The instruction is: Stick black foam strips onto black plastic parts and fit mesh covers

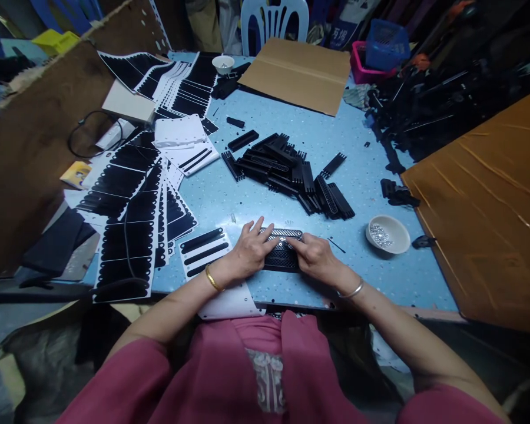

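Several black textured strips lie side by side near the table's front edge. Across their left part rests my left hand, its fingers spread and lying on the strips. My right hand is at their right end, index finger stretched over them and the other fingers curled in. Small shiny bits show on the strips near that fingertip. Whether the curled fingers hold anything is hidden. Left of my left hand lies a white sheet with black adhesive-looking strips.
A pile of black strips lies mid-table. On the right stand a white bowl of small shiny pieces and a brown taped box. Black-and-white sheets cover the left side. Cardboard lies at the back.
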`<state>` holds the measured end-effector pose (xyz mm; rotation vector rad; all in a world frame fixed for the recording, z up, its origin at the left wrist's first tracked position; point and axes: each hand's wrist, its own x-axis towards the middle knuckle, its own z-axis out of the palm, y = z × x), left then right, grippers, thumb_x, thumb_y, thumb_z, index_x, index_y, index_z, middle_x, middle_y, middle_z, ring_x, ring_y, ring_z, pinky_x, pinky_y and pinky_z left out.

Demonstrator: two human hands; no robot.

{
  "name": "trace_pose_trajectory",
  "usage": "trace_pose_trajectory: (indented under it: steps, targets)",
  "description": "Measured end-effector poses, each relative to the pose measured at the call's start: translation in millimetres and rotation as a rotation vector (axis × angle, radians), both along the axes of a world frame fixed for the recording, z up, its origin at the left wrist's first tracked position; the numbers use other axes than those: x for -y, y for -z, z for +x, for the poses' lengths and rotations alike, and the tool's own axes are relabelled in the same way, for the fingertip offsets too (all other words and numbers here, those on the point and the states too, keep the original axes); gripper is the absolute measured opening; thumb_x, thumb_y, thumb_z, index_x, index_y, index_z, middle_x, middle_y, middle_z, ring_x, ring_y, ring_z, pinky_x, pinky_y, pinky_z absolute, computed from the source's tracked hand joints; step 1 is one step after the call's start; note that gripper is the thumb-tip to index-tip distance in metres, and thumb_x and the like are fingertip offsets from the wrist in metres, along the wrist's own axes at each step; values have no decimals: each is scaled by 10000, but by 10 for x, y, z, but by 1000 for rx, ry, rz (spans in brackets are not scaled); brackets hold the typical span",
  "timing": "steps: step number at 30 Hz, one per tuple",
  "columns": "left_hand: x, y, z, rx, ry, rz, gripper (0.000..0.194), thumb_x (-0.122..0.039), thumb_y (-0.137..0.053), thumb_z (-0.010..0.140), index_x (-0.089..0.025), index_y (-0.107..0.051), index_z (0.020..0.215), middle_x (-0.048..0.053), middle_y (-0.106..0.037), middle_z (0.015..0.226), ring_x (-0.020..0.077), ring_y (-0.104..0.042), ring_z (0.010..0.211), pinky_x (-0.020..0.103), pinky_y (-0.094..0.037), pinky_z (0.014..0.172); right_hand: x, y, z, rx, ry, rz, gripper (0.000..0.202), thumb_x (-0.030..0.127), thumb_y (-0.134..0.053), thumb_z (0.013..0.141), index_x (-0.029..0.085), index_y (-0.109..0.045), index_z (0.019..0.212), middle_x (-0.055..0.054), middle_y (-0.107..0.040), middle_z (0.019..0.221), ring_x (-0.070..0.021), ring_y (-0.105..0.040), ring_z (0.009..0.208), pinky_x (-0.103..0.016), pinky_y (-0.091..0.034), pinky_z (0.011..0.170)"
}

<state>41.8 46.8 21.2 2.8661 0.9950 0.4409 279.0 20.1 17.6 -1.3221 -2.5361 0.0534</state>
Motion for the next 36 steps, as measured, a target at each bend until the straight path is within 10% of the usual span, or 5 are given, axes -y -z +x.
trace_pose_trajectory:
  steps: [36]
  targets:
    - [-1,69,-153,45,-15,-60,553,-18,-510,736,-163,-623,1257,179,-578,1361,423,-417,1346,622,-359,982,-8,-130,-49,372,-157,-21,399,67,-426,901,63,-567,1274,-132,-590,841,-218,-485,742,-344,-265,666]
